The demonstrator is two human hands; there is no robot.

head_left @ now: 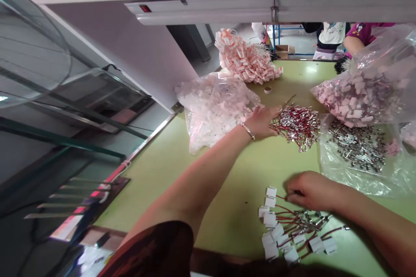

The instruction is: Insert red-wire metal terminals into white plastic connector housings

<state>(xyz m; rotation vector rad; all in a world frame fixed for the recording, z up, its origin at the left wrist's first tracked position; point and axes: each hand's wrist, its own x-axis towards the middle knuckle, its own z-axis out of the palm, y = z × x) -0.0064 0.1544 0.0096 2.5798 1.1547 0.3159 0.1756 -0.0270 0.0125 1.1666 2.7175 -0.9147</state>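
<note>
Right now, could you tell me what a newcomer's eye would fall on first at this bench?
Probably the glittering heap of red-wired silver metal parts mid-table, where the left hand reaches in. Next, the bulging clear plastic bags of white-and-pink connectors on the green tabletop. Nearer, the right hand rests on a small bunch of wired white square blocks.

No legible text found.
Searched bags, white tags and bench in vain; every mark too small or blurred.
</note>
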